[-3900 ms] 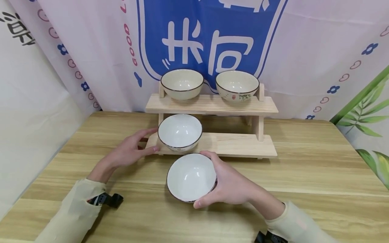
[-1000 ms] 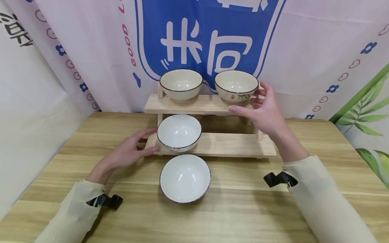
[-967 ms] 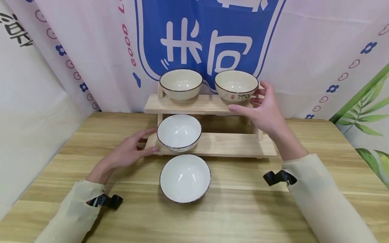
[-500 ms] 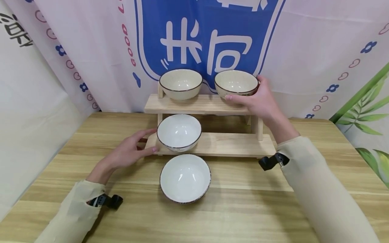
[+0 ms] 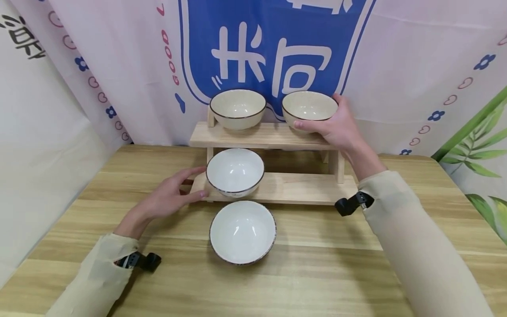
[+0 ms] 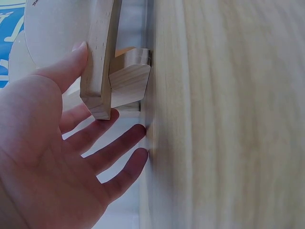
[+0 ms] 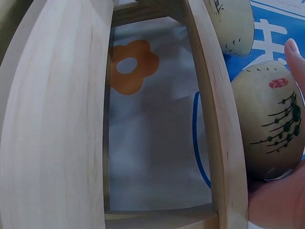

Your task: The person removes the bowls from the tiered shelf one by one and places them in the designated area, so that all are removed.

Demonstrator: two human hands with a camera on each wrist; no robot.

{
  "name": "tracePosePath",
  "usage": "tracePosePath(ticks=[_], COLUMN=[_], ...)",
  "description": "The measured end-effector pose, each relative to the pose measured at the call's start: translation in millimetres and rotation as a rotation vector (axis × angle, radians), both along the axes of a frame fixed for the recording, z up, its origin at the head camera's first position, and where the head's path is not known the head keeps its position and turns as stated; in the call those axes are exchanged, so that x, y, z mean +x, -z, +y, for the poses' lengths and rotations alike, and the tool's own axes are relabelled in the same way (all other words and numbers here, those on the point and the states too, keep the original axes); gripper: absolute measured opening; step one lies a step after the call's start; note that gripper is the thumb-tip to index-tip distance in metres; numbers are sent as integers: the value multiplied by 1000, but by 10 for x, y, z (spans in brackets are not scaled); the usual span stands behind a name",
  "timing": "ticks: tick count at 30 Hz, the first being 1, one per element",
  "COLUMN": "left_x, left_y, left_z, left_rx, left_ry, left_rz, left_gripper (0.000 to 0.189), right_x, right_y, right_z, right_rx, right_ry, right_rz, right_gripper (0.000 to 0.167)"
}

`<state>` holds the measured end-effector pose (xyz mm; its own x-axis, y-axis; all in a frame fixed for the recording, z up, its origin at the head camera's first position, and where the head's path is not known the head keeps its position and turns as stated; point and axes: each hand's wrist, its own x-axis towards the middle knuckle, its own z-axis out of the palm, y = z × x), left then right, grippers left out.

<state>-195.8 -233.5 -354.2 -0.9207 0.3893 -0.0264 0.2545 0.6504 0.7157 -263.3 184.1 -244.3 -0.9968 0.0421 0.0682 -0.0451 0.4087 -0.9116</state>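
Observation:
In the head view, my right hand (image 5: 341, 124) holds the cream bowl (image 5: 305, 105) at the right of the upper shelf, thumb across its front and fingers at its far side. A red mark and green sprigs show on that bowl (image 7: 269, 121) in the right wrist view. My left hand (image 5: 168, 193) touches the left end of the two-tier wooden rack (image 5: 309, 187), beside a white bowl (image 5: 235, 169) on the lower shelf. In the left wrist view, the left thumb lies against the board (image 6: 97, 62) and the other fingers spread loosely past its end.
A second cream bowl (image 5: 237, 108) sits at the left of the upper shelf. Another white bowl (image 5: 243, 233) stands on the wooden table (image 5: 301, 281) in front of the rack. Right behind the rack hangs a printed curtain (image 5: 396, 66).
My right hand let go of the white bowl on the table, rose to the upper right bowl and closed around it. The front bowl shifted slightly left. My left hand stayed put.

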Motion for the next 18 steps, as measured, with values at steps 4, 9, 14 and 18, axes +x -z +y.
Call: tracePosePath(ticks=[4, 9, 14, 18], left_x=[-8, -10, -11, -8], left_y=[-11, -16, -8, 1], left_z=[19, 20, 12, 8], left_rx=[-4, -10, -15, -15], left_ry=[-4, -14, -15, -17], left_rz=[0, -4, -3, -5], left_gripper=[76, 76, 77, 77], right_x=[0, 2, 4, 9], right_y=[-14, -19, 1, 26], right_z=[-7, -41, -63, -71], right_rx=[21, 20, -2, -2], right_ry=[25, 54, 65, 74], right_rz=[-17, -35, -21, -12], right_gripper=[142, 145, 143, 140])
